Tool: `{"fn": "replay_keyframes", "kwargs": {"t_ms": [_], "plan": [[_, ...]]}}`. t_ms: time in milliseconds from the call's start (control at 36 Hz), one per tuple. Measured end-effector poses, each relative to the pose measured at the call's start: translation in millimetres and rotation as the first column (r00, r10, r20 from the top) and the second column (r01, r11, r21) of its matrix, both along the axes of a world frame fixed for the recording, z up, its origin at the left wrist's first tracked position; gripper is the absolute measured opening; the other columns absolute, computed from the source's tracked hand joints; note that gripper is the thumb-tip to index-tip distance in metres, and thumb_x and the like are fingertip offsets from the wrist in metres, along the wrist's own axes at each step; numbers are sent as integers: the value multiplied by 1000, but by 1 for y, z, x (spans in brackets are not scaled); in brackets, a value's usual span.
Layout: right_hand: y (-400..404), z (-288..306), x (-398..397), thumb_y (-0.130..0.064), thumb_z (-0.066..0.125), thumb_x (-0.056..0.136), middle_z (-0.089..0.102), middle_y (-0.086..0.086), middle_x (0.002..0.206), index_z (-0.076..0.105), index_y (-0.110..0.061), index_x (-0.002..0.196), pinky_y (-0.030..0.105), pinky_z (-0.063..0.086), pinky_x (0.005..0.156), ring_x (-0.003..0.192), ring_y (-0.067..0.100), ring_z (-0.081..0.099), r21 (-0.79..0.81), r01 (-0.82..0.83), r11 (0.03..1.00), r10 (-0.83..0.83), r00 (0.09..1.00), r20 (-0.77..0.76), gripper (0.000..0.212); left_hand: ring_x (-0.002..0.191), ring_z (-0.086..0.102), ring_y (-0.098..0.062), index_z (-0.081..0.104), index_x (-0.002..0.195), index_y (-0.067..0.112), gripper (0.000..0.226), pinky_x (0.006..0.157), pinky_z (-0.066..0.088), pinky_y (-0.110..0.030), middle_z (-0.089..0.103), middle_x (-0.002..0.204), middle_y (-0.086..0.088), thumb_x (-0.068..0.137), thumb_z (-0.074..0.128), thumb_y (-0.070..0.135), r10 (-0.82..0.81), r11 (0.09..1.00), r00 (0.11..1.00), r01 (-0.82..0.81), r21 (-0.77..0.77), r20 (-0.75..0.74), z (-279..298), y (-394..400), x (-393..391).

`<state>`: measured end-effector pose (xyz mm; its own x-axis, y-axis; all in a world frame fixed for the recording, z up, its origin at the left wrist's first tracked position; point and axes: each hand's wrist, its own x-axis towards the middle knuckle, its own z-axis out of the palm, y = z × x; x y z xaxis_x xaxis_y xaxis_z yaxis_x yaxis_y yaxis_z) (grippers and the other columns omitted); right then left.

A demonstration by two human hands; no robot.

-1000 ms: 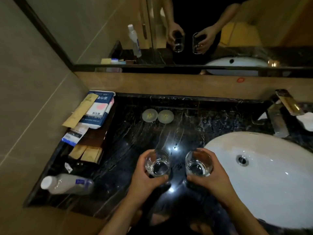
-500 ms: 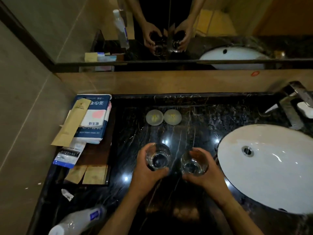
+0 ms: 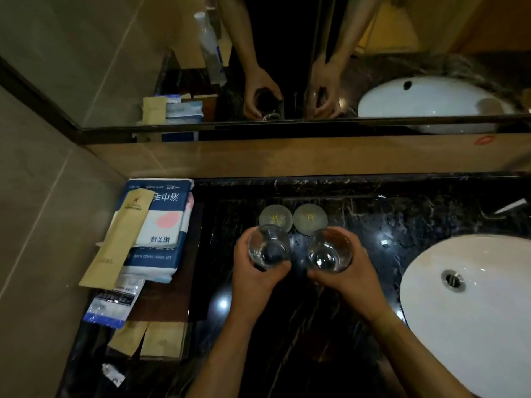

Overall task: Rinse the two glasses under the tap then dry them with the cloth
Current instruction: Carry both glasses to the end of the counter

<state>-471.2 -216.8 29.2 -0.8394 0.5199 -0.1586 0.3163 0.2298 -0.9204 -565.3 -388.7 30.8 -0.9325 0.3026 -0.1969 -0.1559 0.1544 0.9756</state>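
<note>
Two clear drinking glasses are held side by side above the dark marble counter point(image 3: 373, 225). My left hand point(image 3: 253, 277) grips the left glass point(image 3: 268, 247) from the side. The right glass point(image 3: 329, 251) is gripped by my right hand point(image 3: 350, 277). Both glasses are upright and sit just in front of two round coasters point(image 3: 310, 218). The white basin point(image 3: 474, 311) lies to the right. The tap is almost out of frame; only a metal tip point(image 3: 514, 205) shows at the right edge. No loose cloth is visible.
A packaged bath towel set point(image 3: 161, 231) with paper sachets point(image 3: 123, 242) on it lies at the counter's left on a dark tray. More sachets point(image 3: 152, 340) sit nearer me. A mirror point(image 3: 287, 67) runs along the back and a tiled wall closes the left side.
Both hands carried the glasses away from me and leftward, from beside the basin to just in front of the coasters. The view shifted left, so the tap left the frame.
</note>
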Motion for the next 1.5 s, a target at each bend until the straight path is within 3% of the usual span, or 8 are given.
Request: {"fn": "replay_keyframes", "kwargs": {"t_ms": [111,278,444,722,944,1167,1361,1500], "plan": [[14,-3,-29,-29,93,57,58,-19,128,49,-49,127,44,46,106,127,18,50,-5,-11,1000,11,999,-36,85,119,62,-19,51,125,44,80,105,49,-46,61,131,0,58,88,24,12,999,999,-14,-46,-43,-7,14,-25],[34,-10,-61,-36,90,55,56,-21,130,45,-58,124,49,47,103,127,21,50,10,-1,1000,1,998,-59,85,120,60,-19,50,131,30,82,106,49,-45,60,132,-3,60,88,14,-19,997,996,12,-82,-93,-16,28,-59],[47,-21,-79,-26,95,57,57,-31,124,46,-59,123,46,47,104,124,15,54,38,10,999,-8,998,-63,88,123,58,-16,49,132,35,84,106,48,-47,58,134,2,61,90,20,-70,989,994,58,-137,-82,-27,37,-78],[48,-51,-88,-35,93,52,64,-12,124,50,-46,126,47,50,101,115,12,62,-65,72,995,-75,996,-43,87,117,60,-12,49,134,27,85,100,51,-28,60,130,2,64,90,2,-127,985,991,121,-124,-37,-44,48,-86],[46,-54,-90,-37,93,51,64,-20,119,50,-55,121,42,50,101,114,7,61,-51,76,996,-77,997,-18,84,117,61,-13,50,132,27,83,96,51,-25,61,129,1,63,91,7,-108,988,994,103,-117,-35,-54,48,-91],[44,-58,-94,-37,93,51,66,-12,120,50,-49,124,47,50,100,115,14,62,-66,69,995,-70,998,-8,85,118,61,-18,50,130,32,83,102,51,-43,61,130,-1,59,90,17,-111,986,993,105,-132,-34,-64,48,-91],[41,-55,-94,-37,89,53,66,-16,116,47,-58,116,37,51,98,112,10,62,-39,69,997,-68,998,17,79,119,61,-16,49,131,32,83,102,51,-38,60,131,0,59,90,17,-130,983,991,125,-132,-35,-66,47,-92],[41,-53,-95,-22,92,61,65,-20,111,48,-43,124,17,49,87,103,-6,61,-20,59,998,-58,997,54,80,114,62,-10,50,125,38,79,93,50,-19,61,129,0,62,88,10,-142,984,989,136,-113,-47,-64,47,-92]]}}
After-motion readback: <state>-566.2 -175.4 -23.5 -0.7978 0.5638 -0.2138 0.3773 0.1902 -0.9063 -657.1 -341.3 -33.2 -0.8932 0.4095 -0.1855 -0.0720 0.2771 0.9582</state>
